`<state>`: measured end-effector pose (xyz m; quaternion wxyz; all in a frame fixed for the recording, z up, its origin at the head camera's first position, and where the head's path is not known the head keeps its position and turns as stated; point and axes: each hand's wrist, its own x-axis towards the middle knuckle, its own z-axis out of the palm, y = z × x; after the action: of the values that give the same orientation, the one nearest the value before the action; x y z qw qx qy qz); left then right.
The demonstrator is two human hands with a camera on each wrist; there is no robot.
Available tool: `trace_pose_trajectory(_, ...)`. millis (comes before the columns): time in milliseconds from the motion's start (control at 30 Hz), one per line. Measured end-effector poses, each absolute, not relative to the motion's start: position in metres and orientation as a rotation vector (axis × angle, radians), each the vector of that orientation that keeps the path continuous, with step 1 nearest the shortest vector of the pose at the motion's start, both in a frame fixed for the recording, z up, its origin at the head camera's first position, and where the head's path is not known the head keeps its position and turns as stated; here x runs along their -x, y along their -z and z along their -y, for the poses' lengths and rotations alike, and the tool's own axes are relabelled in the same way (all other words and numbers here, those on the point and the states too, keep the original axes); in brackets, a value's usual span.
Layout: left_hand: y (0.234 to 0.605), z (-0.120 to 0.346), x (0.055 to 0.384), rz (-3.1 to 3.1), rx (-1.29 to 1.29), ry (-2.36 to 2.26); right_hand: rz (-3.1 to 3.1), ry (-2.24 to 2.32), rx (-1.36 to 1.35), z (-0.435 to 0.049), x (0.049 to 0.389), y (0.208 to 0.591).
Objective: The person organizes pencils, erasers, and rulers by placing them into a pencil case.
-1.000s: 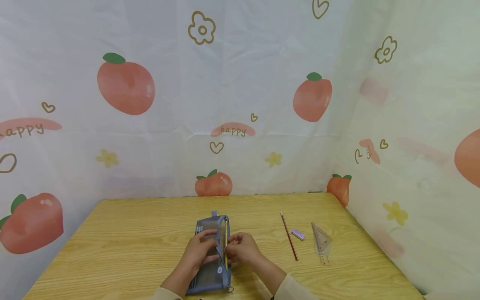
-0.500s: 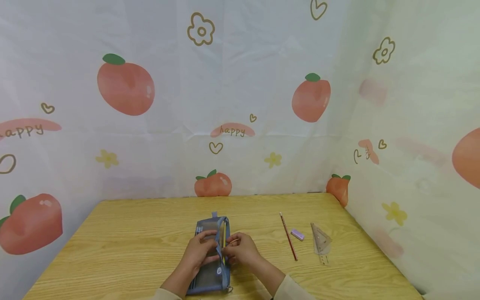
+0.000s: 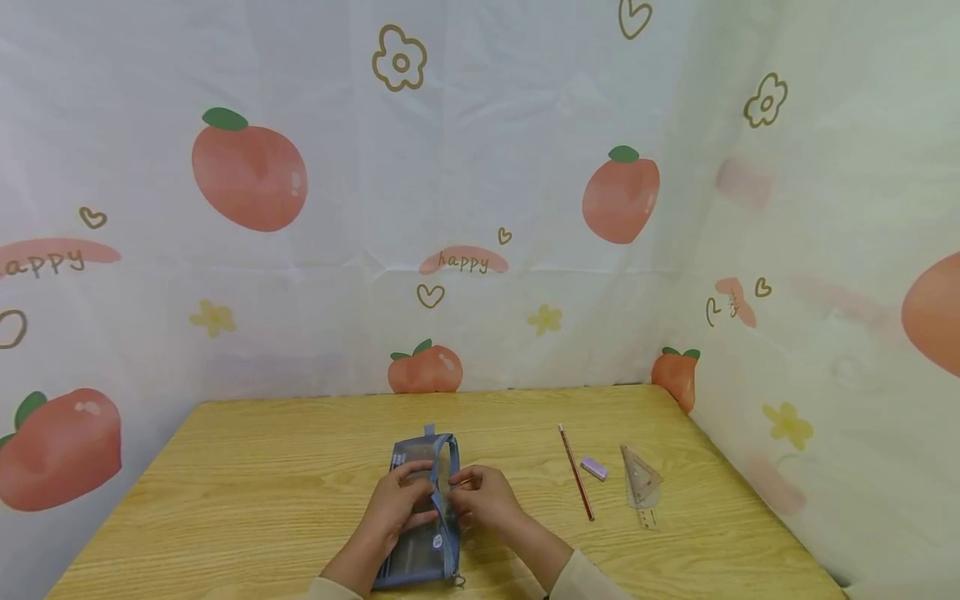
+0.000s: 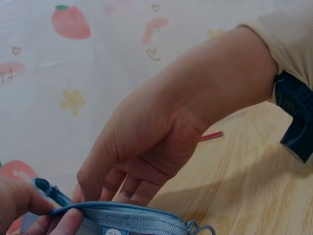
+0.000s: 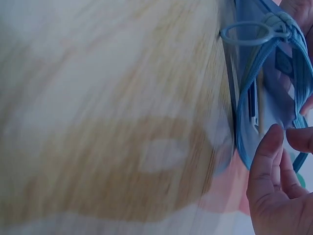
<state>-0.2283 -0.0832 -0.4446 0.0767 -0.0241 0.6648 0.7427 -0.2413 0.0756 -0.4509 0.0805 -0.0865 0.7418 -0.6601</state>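
Note:
A blue mesh pencil case (image 3: 412, 558) lies lengthwise on the table with its zipped side unzipped. My left hand (image 3: 401, 504) pinches one edge of the opening between thumb and fingers, as the left wrist view shows at the zipper band (image 4: 132, 213). At the other side of the mouth is my right hand (image 3: 483, 497). In the right wrist view its thumb and forefinger (image 5: 266, 161) stand slightly apart at the opening, with nothing seen between them. Inside the case lie a thin yellowish stick, probably a pencil (image 5: 260, 100), and a slim dark blue item (image 5: 253, 105).
To the right lie a dark red pencil (image 3: 576, 473), a purple eraser (image 3: 594, 468) and clear plastic set squares or rulers (image 3: 642, 483). The wooden table (image 3: 247, 492) meets a peach-printed curtain (image 3: 337, 333) at the back and sides. A ring pull (image 5: 247, 33) hangs from the case's zip.
The yellow stick that showed along the case's opening has dropped out of sight in the head view. My right fingers have let it go; my left hand keeps its hold.

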Motion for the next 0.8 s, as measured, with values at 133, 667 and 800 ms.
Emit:
trace_pose_trajectory(133, 0.444, 0.084, 0.227, -1.984, 0.075, -2.229, -2.217, 1.983, 0.284, -0.083, 0.243, 0.452)
trace_pose_trajectory(667, 0.443, 0.085, 0.228, -1.995, 0.102, -2.213, -3.037, 1.236, 0.133, -0.192, 0.265, 0.425)
trace_pose_trajectory(800, 0.443, 0.085, 0.228, -1.996, 0.099, -2.218, -3.159, 0.992, 0.08, -0.212, 0.267, 0.428)
